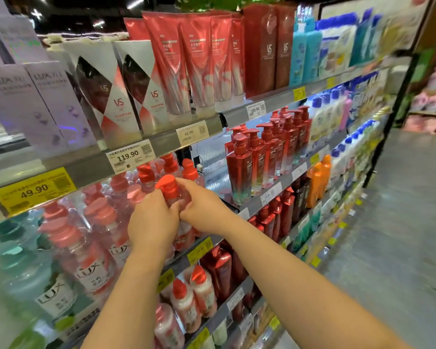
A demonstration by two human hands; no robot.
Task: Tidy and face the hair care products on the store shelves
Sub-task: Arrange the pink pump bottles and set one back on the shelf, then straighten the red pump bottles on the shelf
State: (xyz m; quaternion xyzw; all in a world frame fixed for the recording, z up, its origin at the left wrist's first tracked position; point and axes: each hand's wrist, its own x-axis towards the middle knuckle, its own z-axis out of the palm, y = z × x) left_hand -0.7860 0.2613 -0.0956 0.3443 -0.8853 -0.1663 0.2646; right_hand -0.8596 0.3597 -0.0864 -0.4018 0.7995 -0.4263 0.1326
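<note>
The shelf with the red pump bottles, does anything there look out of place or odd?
One gap stands out: bare shelf between the clear red-capped bottles on the left and the dark red pump bottles on the right. Both hands, left hand and right hand, grip one clear bottle beside that gap. Nothing looks spilled or damaged.

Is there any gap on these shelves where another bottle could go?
One gap shows: between the clear bottle that both hands grip and the dark red pump bottles, bare shelf back shows. Left of it, the Lux bottles stand packed tight.
</note>
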